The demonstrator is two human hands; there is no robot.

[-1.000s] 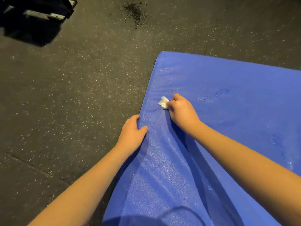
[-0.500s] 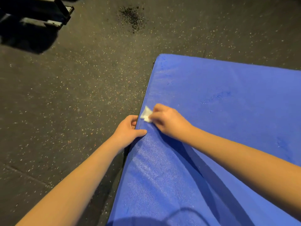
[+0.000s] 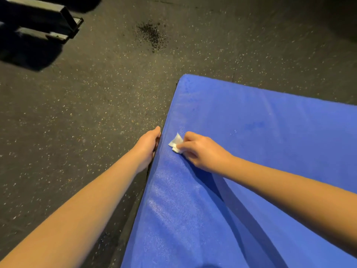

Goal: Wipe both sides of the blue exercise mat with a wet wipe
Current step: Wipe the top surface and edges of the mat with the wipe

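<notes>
Head view, looking down over both bare forearms. Blue exercise mat (image 3: pixel 270 132) lies on a dark speckled floor (image 3: pixel 77 113), one rounded corner pointing away at upper centre, its left edge running diagonally down toward the bottom of frame. Upper face of the mat shows a fine pebbled texture, with a pale sheen in the band nearest the camera and a few darker blue smudges farther right. Right hand (image 3: pixel 204 151) sits on the mat's top face close to the left edge; grip pinches a small crumpled white wet wipe (image 3: pixel 176 143) between thumb and curled fingers, the wipe poking out ahead of the knuckles and touching the mat. Left hand (image 3: pixel 147 144) is at the mat's left edge, just across from the wipe, back of the hand outward; grip is curled round that edge, with the fingers going under it and their tips hidden. A dark gap shows under the edge below this hand, so that stretch appears lifted off the floor. Right forearm throws a long shadow across the mat. Farther off on the floor: a dark patch of loose granules (image 3: pixel 152 35) beyond the corner, and a metal equipment base (image 3: pixel 44 22) at top left, partly in shadow.
</notes>
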